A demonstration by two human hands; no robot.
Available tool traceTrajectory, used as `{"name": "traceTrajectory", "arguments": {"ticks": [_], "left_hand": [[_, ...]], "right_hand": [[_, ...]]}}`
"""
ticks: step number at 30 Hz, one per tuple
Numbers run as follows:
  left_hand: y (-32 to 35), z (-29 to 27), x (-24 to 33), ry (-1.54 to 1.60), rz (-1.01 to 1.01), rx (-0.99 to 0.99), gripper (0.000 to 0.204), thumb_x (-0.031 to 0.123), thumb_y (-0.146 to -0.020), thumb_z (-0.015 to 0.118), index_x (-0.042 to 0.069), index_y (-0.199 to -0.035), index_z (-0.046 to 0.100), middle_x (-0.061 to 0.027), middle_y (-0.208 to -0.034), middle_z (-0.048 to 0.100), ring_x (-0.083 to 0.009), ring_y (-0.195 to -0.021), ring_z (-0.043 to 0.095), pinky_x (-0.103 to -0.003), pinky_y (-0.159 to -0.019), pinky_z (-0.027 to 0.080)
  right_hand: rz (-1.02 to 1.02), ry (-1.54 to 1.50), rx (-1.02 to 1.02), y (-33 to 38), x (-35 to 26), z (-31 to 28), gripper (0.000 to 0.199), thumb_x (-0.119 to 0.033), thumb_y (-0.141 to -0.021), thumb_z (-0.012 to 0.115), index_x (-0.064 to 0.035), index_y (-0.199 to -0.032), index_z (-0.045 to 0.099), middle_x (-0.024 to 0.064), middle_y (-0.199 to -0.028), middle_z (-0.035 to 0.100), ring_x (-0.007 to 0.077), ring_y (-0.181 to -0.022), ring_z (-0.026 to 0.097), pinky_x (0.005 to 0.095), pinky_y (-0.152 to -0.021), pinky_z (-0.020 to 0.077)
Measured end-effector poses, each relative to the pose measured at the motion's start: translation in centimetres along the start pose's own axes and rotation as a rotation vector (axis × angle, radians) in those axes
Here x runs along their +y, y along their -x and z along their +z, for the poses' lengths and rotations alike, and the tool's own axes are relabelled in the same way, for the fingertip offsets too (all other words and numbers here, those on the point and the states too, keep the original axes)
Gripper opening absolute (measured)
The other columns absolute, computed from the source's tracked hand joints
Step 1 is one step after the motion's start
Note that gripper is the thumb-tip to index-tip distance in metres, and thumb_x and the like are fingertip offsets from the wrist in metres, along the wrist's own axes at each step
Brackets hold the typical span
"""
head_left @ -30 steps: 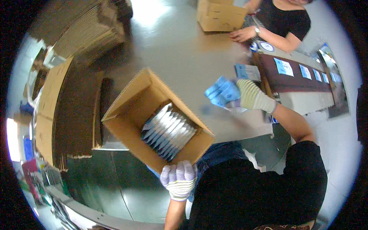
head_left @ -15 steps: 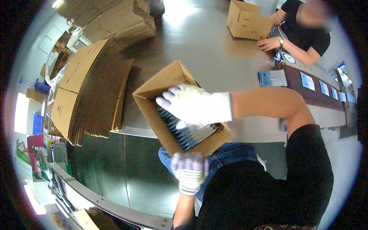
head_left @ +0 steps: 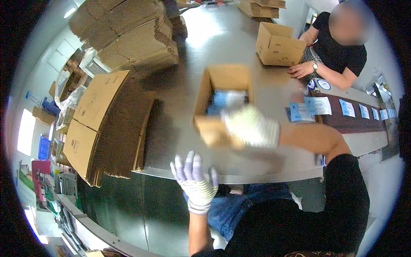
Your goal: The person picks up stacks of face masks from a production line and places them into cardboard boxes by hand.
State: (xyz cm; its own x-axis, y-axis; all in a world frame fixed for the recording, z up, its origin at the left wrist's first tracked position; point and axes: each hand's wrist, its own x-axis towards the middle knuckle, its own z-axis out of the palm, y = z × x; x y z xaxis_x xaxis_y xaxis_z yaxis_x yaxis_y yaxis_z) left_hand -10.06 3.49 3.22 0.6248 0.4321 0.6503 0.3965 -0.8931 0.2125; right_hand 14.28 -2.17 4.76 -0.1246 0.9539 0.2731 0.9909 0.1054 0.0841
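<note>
An open cardboard box (head_left: pixel 222 132) stands on the metal table, with blue-and-white packets (head_left: pixel 229 98) inside. My right hand (head_left: pixel 252 127), in a white knit glove, reaches over the box's near right corner. It is smeared by motion, and whether its fingers grip the wall or only touch it does not show. Nearer to me, at the table's front edge, my left hand (head_left: pixel 195 182) is raised in a striped white-and-purple glove. Its fingers are spread, it holds nothing and it is apart from the box.
Flattened cartons (head_left: pixel 102 126) lean in a row at left, behind them taller carton stacks (head_left: pixel 132 43). A dark conveyor belt (head_left: pixel 351 118) at right carries several blue-and-white packets (head_left: pixel 317 106). Across the table a person (head_left: pixel 342 55) sits by another open box (head_left: pixel 280 47).
The box has gone from my lap at the table's edge to farther onto the table and turned straighter. My left hand has let go of it. Another packet shows at the belt's end.
</note>
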Motion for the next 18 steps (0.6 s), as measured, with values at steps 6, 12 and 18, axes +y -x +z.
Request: {"name": "traceTrajectory", "arguments": {"ticks": [6,12,18], "left_hand": [[7.2,-3.9,-1.2,-0.261,-0.131,-0.152,0.048,0.019,-0.073,0.063,0.012,-0.119,0.053,-0.0104,-0.124,0.051,-0.0395,-0.126,0.037,-0.061,-0.106,0.023],[15.7,-9.7,-1.6,-0.253,-0.366,-0.46,0.044,0.025,-0.078,0.062,0.009,-0.118,0.055,-0.014,-0.12,0.054,-0.0385,-0.125,0.038,-0.057,-0.107,0.025],[17.6,-19.0,0.7,-0.468,-0.39,-0.504,0.035,0.022,-0.076,0.06,0.006,-0.107,0.059,-0.0136,-0.108,0.058,-0.0339,-0.113,0.05,-0.048,-0.1,0.037]], "right_hand": [[0.535,0.217,0.006,-17.5,9.5,2.1,0.073,-0.035,-0.08,0.067,0.0001,-0.136,0.038,0.0218,-0.146,0.03,0.0364,-0.135,0.03,0.0486,-0.111,0.0236],[-0.197,-0.16,0.389,-18.6,-9.0,-1.1,0.062,-0.037,-0.079,0.066,-0.0079,-0.13,0.046,0.0159,-0.139,0.041,0.0335,-0.129,0.038,0.0451,-0.108,0.0303],[-0.461,-0.247,0.577,-20.4,-15.8,-6.6,0.06,-0.035,-0.078,0.066,-0.0107,-0.13,0.047,0.0132,-0.137,0.044,0.033,-0.125,0.043,0.0435,-0.106,0.0345]]}}
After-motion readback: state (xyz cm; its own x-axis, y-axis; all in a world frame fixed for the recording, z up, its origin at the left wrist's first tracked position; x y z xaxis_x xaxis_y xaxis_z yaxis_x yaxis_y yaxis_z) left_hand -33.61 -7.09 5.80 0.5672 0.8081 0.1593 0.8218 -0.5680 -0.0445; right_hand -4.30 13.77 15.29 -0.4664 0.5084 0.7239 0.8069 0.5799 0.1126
